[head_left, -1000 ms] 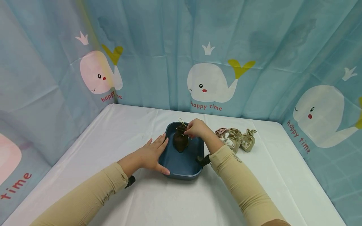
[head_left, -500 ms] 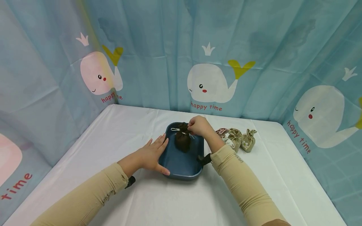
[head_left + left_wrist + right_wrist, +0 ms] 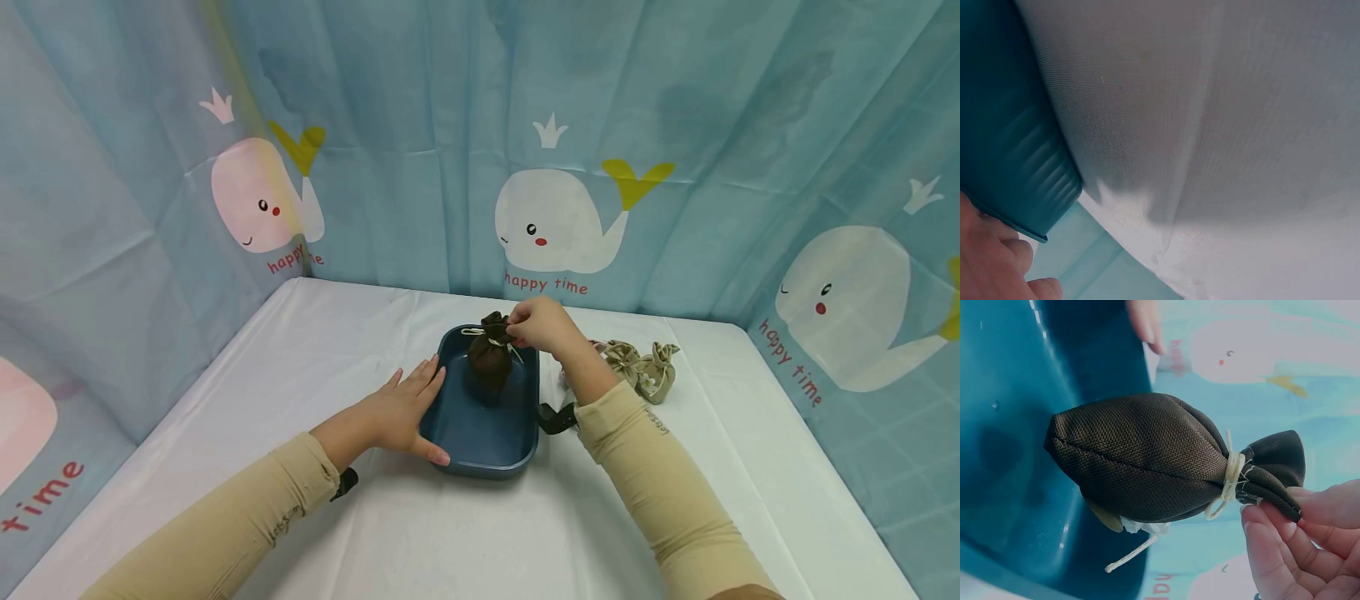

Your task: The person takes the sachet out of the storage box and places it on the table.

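A dark brown drawstring pouch [image 3: 1141, 456], its neck tied with cream cord [image 3: 1232, 478], hangs over the far part of a blue rectangular tray [image 3: 480, 442]. My right hand [image 3: 543, 325] pinches the gathered cloth at the pouch's top between thumb and fingers. A bit of white and a yellowish piece show at the pouch's side in the right wrist view. My left hand [image 3: 401, 408] lies with spread, straight fingers along the tray's left rim. In the left wrist view, its fingers [image 3: 1013, 250] touch the ribbed tray wall.
Several small tied pouches, beige ones [image 3: 656, 375] among them, stand together to the right of the tray, partly behind my right forearm. A white cloth [image 3: 450, 542] covers the table. Blue curtains [image 3: 420, 167] printed with whales hang along the table's back and sides.
My right hand has moved up and slightly right, lifting the brown pouch from its spot in the tray and turning it. My left hand has stayed at the rim.
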Tool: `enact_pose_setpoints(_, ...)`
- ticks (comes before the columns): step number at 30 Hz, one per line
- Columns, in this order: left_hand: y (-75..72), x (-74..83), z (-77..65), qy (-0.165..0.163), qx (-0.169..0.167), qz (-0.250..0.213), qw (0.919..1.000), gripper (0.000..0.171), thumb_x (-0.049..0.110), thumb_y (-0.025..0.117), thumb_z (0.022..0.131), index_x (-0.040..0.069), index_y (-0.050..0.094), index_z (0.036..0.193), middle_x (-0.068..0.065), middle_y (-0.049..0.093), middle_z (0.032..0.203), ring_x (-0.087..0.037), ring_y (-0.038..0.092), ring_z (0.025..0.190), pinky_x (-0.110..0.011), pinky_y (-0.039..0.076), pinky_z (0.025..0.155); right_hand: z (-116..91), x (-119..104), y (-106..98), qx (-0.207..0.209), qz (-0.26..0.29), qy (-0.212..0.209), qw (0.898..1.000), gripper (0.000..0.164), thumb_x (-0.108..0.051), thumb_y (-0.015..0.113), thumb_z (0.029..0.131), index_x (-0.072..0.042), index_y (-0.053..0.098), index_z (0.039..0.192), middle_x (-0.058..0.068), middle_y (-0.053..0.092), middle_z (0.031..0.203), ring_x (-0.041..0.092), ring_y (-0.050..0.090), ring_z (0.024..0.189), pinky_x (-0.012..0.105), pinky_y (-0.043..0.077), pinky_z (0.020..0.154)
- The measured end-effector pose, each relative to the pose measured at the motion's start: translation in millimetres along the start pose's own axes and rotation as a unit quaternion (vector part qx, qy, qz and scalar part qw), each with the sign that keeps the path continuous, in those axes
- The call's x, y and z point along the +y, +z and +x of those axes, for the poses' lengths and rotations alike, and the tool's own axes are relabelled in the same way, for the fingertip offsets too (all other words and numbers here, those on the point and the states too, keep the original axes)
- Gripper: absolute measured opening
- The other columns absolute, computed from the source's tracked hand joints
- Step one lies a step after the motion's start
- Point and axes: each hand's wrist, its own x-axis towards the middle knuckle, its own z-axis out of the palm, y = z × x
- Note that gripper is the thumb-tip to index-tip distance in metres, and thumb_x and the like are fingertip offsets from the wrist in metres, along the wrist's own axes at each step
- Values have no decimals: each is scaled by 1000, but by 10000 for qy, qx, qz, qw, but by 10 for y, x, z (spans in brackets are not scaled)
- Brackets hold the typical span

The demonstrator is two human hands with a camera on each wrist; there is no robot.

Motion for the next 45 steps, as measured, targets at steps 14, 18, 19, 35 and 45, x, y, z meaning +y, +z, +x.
enact_pose_setpoints(14,-83,32,-33,174,-29,-31,9998,133,88,48,54,3,6,147,-14,-5,153,-28,-1,140,-55,8,107,-203,-10,-320,63,85,44,9999,13,-13,59,89,-3,66,94,11,66,93,19,66,78,35,52,75)
enact_pose_setpoints(18,-82,37,-33,148,-67,5,9999,132,87,49,55,4,4,147,-14,-5,153,-27,-2,140,-55,7,108,-234,25,-389,102,139,-42,9998,14,-11,59,89,-1,66,94,13,66,91,20,66,77,32,53,72)
enact_pose_setpoints(19,-84,40,-35,152,-56,20,9999,133,88,49,54,4,5,147,-14,-5,153,-28,-1,140,-55,8,108,-242,35,-406,104,151,-67,9998,14,-11,59,89,0,66,94,14,66,91,20,66,77,32,53,71)
enact_pose_setpoints(35,-100,60,-41,77,-112,15,9999,133,88,48,53,6,3,147,-12,-7,153,-24,-6,140,-54,7,108,-507,210,-769,389,157,-112,9991,16,-9,55,91,4,62,98,18,61,98,28,64,85,39,51,78)
enact_pose_setpoints(45,-103,53,-46,70,-163,66,9998,133,90,44,52,8,-1,147,-11,-10,153,-23,-7,139,-53,5,109,-698,367,-952,496,58,-165,9986,15,-9,54,91,4,62,96,17,62,96,26,63,85,35,51,76)
